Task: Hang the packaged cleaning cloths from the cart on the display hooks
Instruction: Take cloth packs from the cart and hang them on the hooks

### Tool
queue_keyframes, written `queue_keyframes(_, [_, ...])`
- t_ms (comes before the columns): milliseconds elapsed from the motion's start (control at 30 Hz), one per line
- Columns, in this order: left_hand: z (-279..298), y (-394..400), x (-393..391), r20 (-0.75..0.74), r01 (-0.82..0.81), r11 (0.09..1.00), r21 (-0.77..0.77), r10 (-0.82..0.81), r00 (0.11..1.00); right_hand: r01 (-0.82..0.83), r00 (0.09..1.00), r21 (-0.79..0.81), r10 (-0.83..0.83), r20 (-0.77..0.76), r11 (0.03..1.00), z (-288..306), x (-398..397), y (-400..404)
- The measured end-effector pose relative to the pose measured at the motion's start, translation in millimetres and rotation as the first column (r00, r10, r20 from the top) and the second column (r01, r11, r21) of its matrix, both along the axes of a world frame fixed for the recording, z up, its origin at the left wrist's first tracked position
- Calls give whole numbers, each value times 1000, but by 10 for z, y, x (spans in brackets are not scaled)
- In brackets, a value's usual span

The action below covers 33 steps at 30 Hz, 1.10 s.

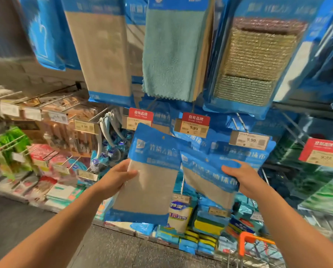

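Observation:
My left hand (117, 177) grips the left edge of a blue pack with a beige cleaning cloth (150, 182), held up in front of the display. My right hand (243, 177) holds the right edge of a second blue pack of beige cloth (208, 176), tilted and overlapping the first. Both packs sit just below the red-and-tan price tags (194, 124) at the ends of the display hooks. More packs of the same cloth (239, 151) hang behind the right pack. The cart (248, 246), with an orange handle, shows at the bottom right.
Above hang beige cloth packs (101, 51), a teal cloth (171, 55) and scouring pads (252, 60). Left shelves carry hooks with brushes (107, 136) and mixed goods. Sponges (208, 225) fill the low shelf. Grey floor (113, 246) lies below.

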State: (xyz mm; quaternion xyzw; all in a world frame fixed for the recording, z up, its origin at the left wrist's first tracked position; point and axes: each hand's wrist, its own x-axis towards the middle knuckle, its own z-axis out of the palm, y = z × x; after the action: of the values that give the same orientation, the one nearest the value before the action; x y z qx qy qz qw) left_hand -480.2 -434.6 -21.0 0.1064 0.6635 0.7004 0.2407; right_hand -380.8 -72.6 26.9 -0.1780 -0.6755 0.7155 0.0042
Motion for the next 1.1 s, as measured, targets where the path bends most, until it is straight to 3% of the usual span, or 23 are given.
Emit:
queue_keyframes(167, [-77, -5, -133, 59, -1, 996, 93, -5, 998, -110, 994, -105, 110, -6, 988, 146, 79, 328])
queue_keyframes(367, [-101, 460, -115, 127, 237, 943, 232, -271, 954, -286, 956, 62, 280, 93, 956, 85, 18, 204])
queue_keyframes(433, [-41, 687, -80, 146, 299, 919, 255, -343, 928, -196, 979, 153, 186, 79, 969, 4, -21, 61])
queue_keyframes(533, [60, 906, -68, 149, 344, 905, 251, -387, 910, -10, 1000, 145, 10, 2, 989, -125, -27, -5])
queue_keyframes(600, [164, 1002, -86, 131, 350, 898, 267, -393, 910, 21, 999, 164, -15, -38, 986, -186, -8, 14])
queue_keyframes(800, [668, 1288, -423, -1, 34, 999, 43, -34, 999, -33, 998, 327, 12, 68, 945, -257, -4, 31])
queue_keyframes(1100, [1117, 1519, -551, -154, -60, 997, -40, 53, 987, -2, 998, 411, -21, 52, 912, -237, -48, 5])
